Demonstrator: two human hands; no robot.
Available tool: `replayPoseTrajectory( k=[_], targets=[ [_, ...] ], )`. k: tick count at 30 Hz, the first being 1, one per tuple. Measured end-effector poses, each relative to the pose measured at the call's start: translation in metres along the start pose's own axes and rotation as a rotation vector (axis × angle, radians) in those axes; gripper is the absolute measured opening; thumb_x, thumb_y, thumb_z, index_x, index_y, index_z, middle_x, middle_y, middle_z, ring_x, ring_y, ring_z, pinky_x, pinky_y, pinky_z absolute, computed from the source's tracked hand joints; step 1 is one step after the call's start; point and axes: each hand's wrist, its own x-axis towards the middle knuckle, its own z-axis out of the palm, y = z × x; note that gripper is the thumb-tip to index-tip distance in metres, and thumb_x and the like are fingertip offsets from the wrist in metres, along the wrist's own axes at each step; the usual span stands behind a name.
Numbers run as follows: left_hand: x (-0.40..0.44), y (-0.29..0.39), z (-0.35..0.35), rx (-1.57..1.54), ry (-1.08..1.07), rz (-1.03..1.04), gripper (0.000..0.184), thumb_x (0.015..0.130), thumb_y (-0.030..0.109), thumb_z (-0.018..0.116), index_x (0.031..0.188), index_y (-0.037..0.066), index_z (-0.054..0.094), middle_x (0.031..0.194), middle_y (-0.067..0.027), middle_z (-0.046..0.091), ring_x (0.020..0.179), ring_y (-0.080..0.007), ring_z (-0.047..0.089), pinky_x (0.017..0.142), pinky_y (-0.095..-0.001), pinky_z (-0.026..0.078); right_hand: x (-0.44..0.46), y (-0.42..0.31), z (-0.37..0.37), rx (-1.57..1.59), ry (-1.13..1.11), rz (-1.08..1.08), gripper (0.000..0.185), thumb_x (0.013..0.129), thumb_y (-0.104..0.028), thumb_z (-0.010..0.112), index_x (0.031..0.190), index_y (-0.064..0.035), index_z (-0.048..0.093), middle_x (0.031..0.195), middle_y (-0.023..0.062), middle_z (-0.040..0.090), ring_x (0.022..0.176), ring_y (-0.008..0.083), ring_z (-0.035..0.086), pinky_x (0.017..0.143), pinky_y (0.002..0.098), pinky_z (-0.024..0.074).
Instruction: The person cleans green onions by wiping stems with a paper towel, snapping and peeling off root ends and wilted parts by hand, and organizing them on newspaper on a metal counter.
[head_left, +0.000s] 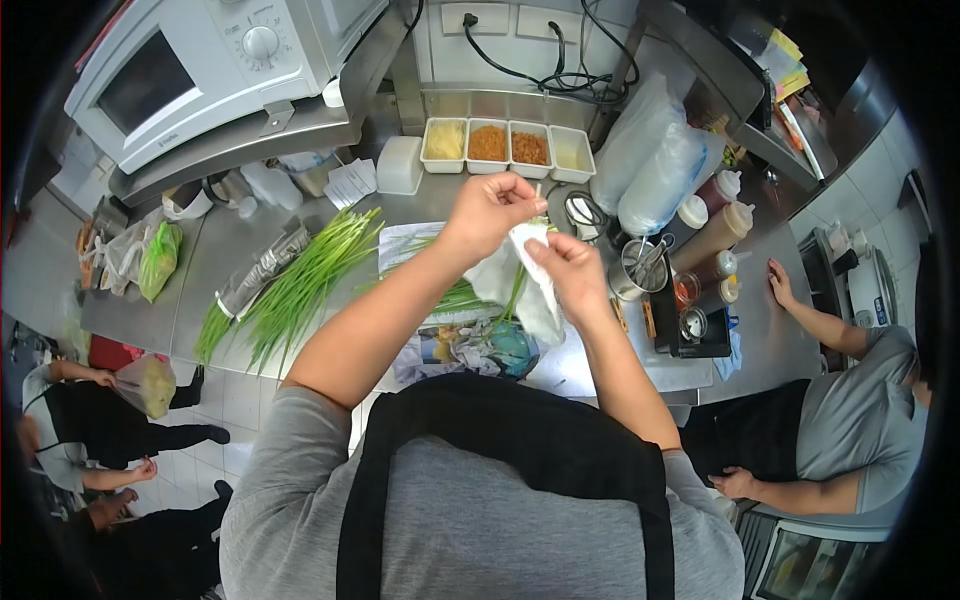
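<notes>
My left hand is raised over the counter, its thumb and fingers pinched near the pale tip of a thin green stalk; what sits between them is too small to make out. Just right of it, my right hand grips a white paper towel, with green stalks hanging below. Beneath my hands lie a whitish cloth or paper and more stalks on printed sheets. A large bunch of long green chives rests to the left, beside a bundle wrapped in dark plastic.
White food tubs line the back wall. Plastic bags, sauce bottles and a metal cup of utensils stand right. A microwave overhangs the left. One co-worker's hand touches the counter at right; other people stand at left.
</notes>
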Motion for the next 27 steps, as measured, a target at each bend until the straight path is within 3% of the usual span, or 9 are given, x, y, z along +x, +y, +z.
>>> replayPoseTrajectory(
  k=[8,12,17,20,22,27],
  targets=[
    [0.000,-0.009,-0.002,0.012,0.093,0.034,0.012,0.076,0.008,0.072,0.075,0.002,0.061,0.069,0.0003,0.059,0.063,-0.0056,0.051,0.059,-0.0216,0.044,0.003,0.018,-0.009,-0.114,-0.097,-0.003,0.013,0.081,-0.011,0.067,0.086,0.0005,0.065,0.072,-0.0010,0.062,0.061,0.0018,0.051,0.053,0.0172,0.0376],
    [-0.006,-0.009,0.009,0.096,0.132,0.045,0.014,0.075,0.009,0.072,0.074,0.001,0.061,0.067,-0.0001,0.059,0.062,-0.0059,0.051,0.058,-0.0223,0.044,0.008,0.004,0.000,0.064,0.001,-0.040,0.012,0.080,-0.010,0.068,0.087,0.0002,0.065,0.073,-0.0011,0.062,0.060,0.0020,0.051,0.052,0.0175,0.0376],
    [-0.002,-0.004,0.006,0.172,0.202,0.091,0.013,0.077,0.007,0.071,0.075,0.002,0.060,0.069,0.0006,0.058,0.063,-0.0049,0.050,0.058,-0.0207,0.043,0.001,0.022,-0.001,-0.274,0.046,-0.038,0.016,0.077,-0.012,0.073,0.078,-0.0006,0.062,0.063,-0.0077,0.049,0.056,0.0001,0.038,0.050,0.0175,0.0313],
    [-0.005,-0.002,0.005,0.199,0.194,0.080,0.013,0.077,0.008,0.071,0.075,0.002,0.060,0.070,0.0001,0.059,0.065,-0.0050,0.051,0.061,-0.0207,0.044,0.004,0.035,-0.004,-0.171,0.074,-0.064,0.017,0.076,-0.012,0.074,0.078,-0.0001,0.061,0.063,-0.0075,0.049,0.056,0.0001,0.037,0.050,0.0176,0.0309],
    [-0.006,-0.005,0.009,0.213,0.172,0.083,0.014,0.075,0.009,0.072,0.074,0.001,0.061,0.068,-0.0011,0.060,0.064,-0.0061,0.052,0.060,-0.0225,0.045,0.005,0.009,0.003,0.065,0.055,-0.025,0.013,0.080,-0.006,0.068,0.089,0.0017,0.062,0.075,-0.0004,0.063,0.063,0.0022,0.053,0.056,0.0175,0.0410],
    [-0.002,-0.005,0.003,0.088,0.130,0.115,0.013,0.076,0.009,0.071,0.076,0.000,0.061,0.071,-0.0011,0.061,0.066,-0.0065,0.053,0.062,-0.0225,0.045,0.002,0.009,-0.006,0.087,-0.053,0.092,0.009,0.081,-0.003,0.066,0.088,0.0001,0.062,0.082,0.0040,0.065,0.068,0.0060,0.058,0.061,0.0196,0.0453]
  ],
)
